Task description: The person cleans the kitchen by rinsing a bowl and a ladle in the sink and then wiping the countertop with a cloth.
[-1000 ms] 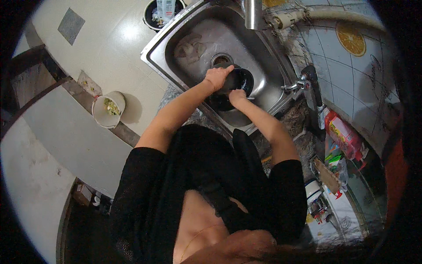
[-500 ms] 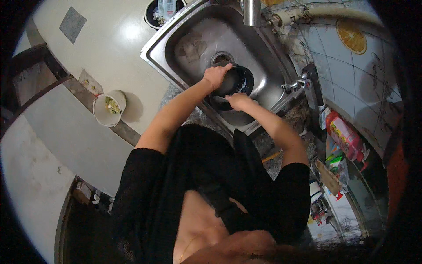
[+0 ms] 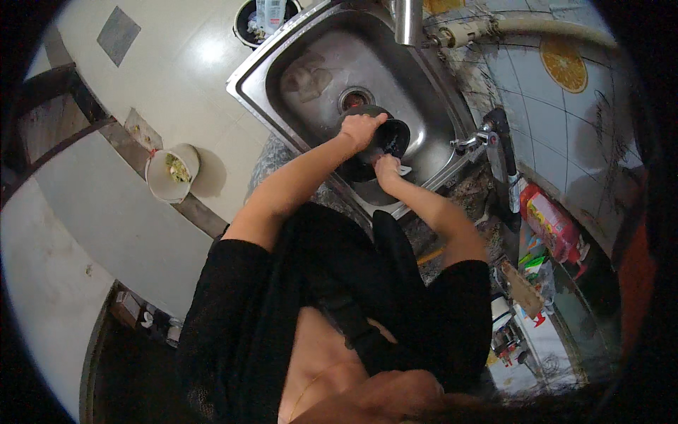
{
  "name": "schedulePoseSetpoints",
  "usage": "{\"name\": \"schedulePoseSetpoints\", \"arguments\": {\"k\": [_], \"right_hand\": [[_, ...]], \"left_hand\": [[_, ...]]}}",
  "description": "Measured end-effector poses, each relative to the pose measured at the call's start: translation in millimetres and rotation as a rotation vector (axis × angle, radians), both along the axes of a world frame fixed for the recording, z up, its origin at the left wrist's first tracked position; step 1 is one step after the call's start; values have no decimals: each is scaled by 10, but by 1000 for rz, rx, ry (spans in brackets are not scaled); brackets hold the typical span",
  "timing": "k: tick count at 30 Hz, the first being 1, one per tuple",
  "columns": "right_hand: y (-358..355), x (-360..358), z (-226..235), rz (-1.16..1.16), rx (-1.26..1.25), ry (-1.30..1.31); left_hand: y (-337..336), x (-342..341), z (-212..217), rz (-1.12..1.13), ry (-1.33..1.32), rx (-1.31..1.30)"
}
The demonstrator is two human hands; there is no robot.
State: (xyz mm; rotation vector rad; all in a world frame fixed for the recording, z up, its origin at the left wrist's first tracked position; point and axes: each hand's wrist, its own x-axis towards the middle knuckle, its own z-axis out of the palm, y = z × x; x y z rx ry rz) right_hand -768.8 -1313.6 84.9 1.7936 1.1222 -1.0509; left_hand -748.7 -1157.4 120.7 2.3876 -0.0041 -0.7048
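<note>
A dark round pan (image 3: 397, 138) is tilted inside the steel sink (image 3: 279, 116), just below the drain. My left hand (image 3: 361, 130) is closed on its upper rim, thumb lying along the edge. Over the pan's lower part, my right hand (image 3: 386, 168) is closed, and the flat end of a small white object (image 3: 405, 170) pokes out beside it. The kind of that object is hidden by the fingers. Up in the basin, near the far left wall, lies a limp pale cloth-like piece (image 3: 305, 79).
A tap spout (image 3: 407, 21) hangs over the far side of the sink, and a valve tap (image 3: 474, 139) sits on the right wall. On the floor at left stands a white bucket (image 3: 185, 159) with scraps. A pink bottle (image 3: 552, 225) lies at right.
The pan has turned a little in the sink, with my left hand shifting right along the rim. My right hand has rotated, and the white end now shows on its right side.
</note>
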Motion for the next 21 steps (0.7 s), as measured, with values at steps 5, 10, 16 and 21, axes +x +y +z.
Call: {"name": "schedulePoseSetpoints", "arguments": {"k": [5,10,16,21], "right_hand": [[-62,235,-126,-14,219,-169],[-41,-25,304,52,59,18],[211,392,-109,-58,-25,-125],[71,555,415,49,-26,-34]], "left_hand": [[53,-6,50,10,19,-11],[22,-26,-80,19,-19,21],[-7,-10,-20,35,-40,4],[-103,79,8,-29,-12,-27]]}}
